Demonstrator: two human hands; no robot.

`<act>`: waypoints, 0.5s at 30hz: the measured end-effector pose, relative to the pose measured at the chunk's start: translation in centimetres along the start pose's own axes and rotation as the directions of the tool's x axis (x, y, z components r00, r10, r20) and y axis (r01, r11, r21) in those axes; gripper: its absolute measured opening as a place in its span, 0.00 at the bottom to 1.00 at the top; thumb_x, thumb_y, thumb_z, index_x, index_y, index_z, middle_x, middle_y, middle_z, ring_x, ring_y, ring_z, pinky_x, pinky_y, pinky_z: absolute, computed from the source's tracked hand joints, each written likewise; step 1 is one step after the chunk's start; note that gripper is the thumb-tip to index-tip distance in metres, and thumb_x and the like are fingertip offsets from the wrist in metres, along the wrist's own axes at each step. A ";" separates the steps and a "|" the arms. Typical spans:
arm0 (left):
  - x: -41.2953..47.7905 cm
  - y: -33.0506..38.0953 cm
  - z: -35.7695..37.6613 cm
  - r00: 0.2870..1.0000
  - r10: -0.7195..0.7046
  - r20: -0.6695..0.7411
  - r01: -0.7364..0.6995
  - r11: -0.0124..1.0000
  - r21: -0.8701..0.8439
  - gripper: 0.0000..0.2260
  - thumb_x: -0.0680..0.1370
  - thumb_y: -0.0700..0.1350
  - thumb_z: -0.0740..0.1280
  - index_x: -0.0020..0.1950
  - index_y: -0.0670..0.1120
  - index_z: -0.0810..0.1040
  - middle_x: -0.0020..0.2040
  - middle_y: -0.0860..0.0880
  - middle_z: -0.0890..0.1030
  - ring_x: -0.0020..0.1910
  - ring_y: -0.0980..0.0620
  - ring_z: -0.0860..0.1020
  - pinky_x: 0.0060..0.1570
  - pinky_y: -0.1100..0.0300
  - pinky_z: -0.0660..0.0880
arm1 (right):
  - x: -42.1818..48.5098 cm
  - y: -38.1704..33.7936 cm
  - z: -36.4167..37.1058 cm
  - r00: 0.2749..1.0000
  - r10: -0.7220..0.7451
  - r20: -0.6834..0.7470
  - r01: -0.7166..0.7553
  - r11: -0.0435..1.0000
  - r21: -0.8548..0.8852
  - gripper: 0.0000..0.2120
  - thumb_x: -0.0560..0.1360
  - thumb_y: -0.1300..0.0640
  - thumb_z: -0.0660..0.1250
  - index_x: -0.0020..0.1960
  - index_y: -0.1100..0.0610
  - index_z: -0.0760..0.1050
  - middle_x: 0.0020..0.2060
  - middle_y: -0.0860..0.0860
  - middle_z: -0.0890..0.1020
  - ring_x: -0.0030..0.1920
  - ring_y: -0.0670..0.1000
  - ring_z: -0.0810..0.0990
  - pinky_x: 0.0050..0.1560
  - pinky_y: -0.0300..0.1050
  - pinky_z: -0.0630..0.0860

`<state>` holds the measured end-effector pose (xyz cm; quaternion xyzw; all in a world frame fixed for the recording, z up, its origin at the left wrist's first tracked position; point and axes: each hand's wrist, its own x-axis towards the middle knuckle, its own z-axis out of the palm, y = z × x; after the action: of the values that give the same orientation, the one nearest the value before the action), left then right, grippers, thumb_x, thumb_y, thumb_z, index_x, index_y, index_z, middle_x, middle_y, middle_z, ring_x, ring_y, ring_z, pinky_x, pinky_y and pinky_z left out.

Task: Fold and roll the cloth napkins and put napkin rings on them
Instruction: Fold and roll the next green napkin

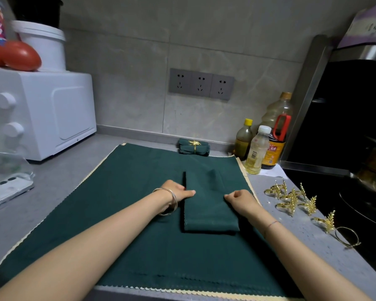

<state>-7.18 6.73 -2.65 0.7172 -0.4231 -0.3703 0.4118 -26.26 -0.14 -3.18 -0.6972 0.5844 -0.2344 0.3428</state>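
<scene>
A dark green napkin [208, 211], folded into a long strip, lies on top of a stack of flat green napkins [126, 224] with cream scalloped edges. My left hand [178, 192] pinches the strip's left edge. My right hand [239, 198] grips its right edge, fingers curled. At the back against the wall rests a rolled green napkin [194, 147] with a gold leaf ring around it. Several gold leaf napkin rings [291, 198] lie loose on the counter to the right of the cloth.
A white microwave [41, 114] stands at the left, a phone [7, 192] in front of it. Oil and sauce bottles [263, 144] cluster at the back right. A black stove [345, 192] borders the counter on the right.
</scene>
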 end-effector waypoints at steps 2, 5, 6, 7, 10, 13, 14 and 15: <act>0.4 -0.3 -0.2 0.993 -0.116 0.023 0.116 0.993 0.006 0.13 0.72 0.53 0.72 0.42 0.44 0.79 0.36 0.46 0.77 0.28 0.52 0.71 0.34 0.62 0.69 | 0.1 0.0 -0.1 1.000 -0.018 -0.002 0.018 0.997 -0.071 0.20 0.78 0.57 0.62 0.29 0.56 0.62 0.29 0.56 0.67 0.31 0.51 0.64 0.20 0.34 0.58; 0.5 0.1 -0.5 0.985 -0.167 0.045 0.162 0.981 0.107 0.15 0.71 0.55 0.72 0.41 0.43 0.77 0.29 0.48 0.71 0.23 0.52 0.66 0.27 0.66 0.64 | 0.1 -0.2 -0.2 0.999 -0.036 0.002 0.036 0.995 -0.093 0.17 0.78 0.57 0.62 0.32 0.55 0.63 0.32 0.55 0.68 0.30 0.50 0.64 0.20 0.34 0.59; 0.3 0.3 -0.5 0.987 -0.156 0.046 0.147 0.977 0.155 0.15 0.71 0.54 0.72 0.44 0.43 0.79 0.28 0.47 0.72 0.23 0.52 0.67 0.27 0.66 0.64 | 0.1 -0.3 -0.3 0.999 -0.034 0.009 0.035 0.996 -0.078 0.15 0.77 0.56 0.63 0.33 0.56 0.65 0.33 0.55 0.70 0.30 0.50 0.66 0.20 0.33 0.60; -0.1 0.4 -0.5 0.990 -0.136 0.045 0.125 0.974 0.187 0.15 0.72 0.54 0.72 0.48 0.43 0.81 0.30 0.46 0.75 0.25 0.52 0.69 0.29 0.66 0.66 | -0.1 -0.4 -0.3 0.999 -0.031 0.016 0.032 0.997 -0.064 0.15 0.77 0.55 0.64 0.34 0.56 0.66 0.33 0.55 0.71 0.29 0.50 0.66 0.19 0.33 0.61; -0.6 0.1 -0.1 1.000 -0.023 -0.001 0.023 0.972 0.233 0.17 0.73 0.51 0.71 0.54 0.39 0.82 0.51 0.42 0.82 0.46 0.44 0.81 0.45 0.60 0.73 | -1.2 -0.7 -0.6 0.999 -0.021 0.036 0.020 1.000 0.006 0.20 0.76 0.48 0.66 0.31 0.53 0.61 0.30 0.53 0.66 0.28 0.50 0.63 0.20 0.36 0.59; -0.6 -0.7 0.3 0.997 0.076 -0.024 -0.068 0.969 0.236 0.11 0.73 0.49 0.71 0.39 0.41 0.80 0.39 0.48 0.81 0.39 0.48 0.77 0.46 0.62 0.70 | -3.3 0.1 -0.7 0.998 -0.024 0.054 0.013 0.983 0.181 0.18 0.72 0.44 0.69 0.35 0.53 0.66 0.28 0.52 0.67 0.25 0.48 0.63 0.23 0.37 0.58; -0.6 -1.0 0.4 0.994 0.104 -0.029 -0.093 0.964 0.248 0.12 0.73 0.49 0.71 0.35 0.44 0.77 0.34 0.51 0.76 0.34 0.51 0.73 0.42 0.63 0.68 | -4.2 0.5 -0.8 0.997 -0.022 0.071 0.003 0.965 0.261 0.15 0.71 0.45 0.71 0.40 0.53 0.69 0.26 0.49 0.70 0.23 0.46 0.65 0.22 0.36 0.59; -0.5 -1.1 0.4 0.991 0.130 -0.034 -0.116 0.957 0.266 0.13 0.74 0.49 0.71 0.33 0.44 0.75 0.31 0.53 0.73 0.33 0.53 0.71 0.40 0.64 0.66 | -5.0 0.9 -0.9 0.994 -0.029 0.101 -0.006 0.944 0.331 0.14 0.71 0.46 0.72 0.46 0.53 0.70 0.23 0.46 0.71 0.20 0.43 0.66 0.21 0.35 0.60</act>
<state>-7.40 7.46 -3.73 0.7471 -0.5015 -0.2661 0.3457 -28.51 4.51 -2.93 -0.6447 0.5139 -0.2945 0.4833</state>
